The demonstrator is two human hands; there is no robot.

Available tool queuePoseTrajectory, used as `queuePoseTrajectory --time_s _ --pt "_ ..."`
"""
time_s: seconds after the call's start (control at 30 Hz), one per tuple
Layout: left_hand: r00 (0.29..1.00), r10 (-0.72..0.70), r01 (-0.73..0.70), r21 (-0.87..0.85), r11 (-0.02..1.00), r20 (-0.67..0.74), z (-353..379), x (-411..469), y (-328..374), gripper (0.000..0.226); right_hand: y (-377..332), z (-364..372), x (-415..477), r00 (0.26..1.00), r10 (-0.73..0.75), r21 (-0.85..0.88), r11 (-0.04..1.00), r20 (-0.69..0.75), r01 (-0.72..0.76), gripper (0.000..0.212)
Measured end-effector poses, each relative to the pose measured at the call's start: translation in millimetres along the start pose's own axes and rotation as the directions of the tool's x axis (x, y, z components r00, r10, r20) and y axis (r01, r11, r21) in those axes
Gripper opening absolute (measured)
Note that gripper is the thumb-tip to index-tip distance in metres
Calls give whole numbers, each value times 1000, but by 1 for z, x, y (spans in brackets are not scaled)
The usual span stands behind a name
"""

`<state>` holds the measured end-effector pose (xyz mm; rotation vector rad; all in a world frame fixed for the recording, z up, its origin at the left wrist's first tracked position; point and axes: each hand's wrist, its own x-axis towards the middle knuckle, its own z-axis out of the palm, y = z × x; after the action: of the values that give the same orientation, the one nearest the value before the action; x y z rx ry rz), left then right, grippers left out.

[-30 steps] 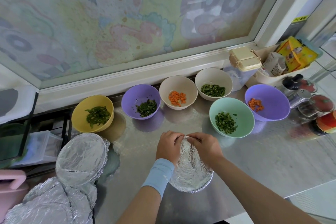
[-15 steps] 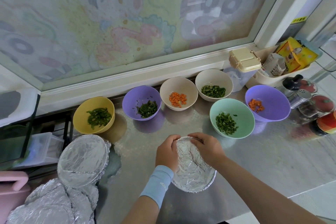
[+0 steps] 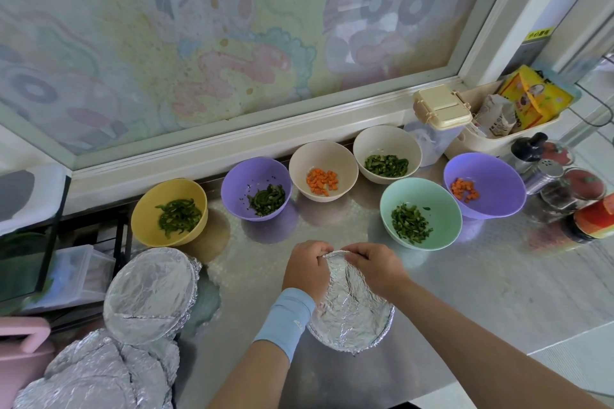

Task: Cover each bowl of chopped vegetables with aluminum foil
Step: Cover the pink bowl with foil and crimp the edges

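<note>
A foil-covered bowl sits on the steel counter in front of me. My left hand and my right hand both pinch the foil at the bowl's far rim, fingers curled over the edge. Behind it stand several uncovered bowls: yellow and purple with green strips, beige with carrot, beige and mint with chopped greens, and a large purple bowl with carrot.
Foil-covered bowls are stacked at the left, more at the lower left. Jars and shakers and a cream tub of packets crowd the right. A window sill runs behind the bowls. The counter's front edge lies right.
Both hands slid along the foil rim and came together again at the far edge of the bowl, pressing the foil down. The other bowls stayed put.
</note>
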<state>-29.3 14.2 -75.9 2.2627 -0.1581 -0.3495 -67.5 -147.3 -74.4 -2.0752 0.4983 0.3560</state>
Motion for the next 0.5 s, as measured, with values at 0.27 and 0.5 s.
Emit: queuePoseTrajectory --time_s 0.27,0.5 --pt "995 100 -100 10 995 10 9 7 -7 15 0 9 -5 996 -54 -5 999 -73 53 12" --pt "996 87 -87 36 996 -8 11 4 -10 17 -2 6 -2 997 -53 37 998 -52 55 8"
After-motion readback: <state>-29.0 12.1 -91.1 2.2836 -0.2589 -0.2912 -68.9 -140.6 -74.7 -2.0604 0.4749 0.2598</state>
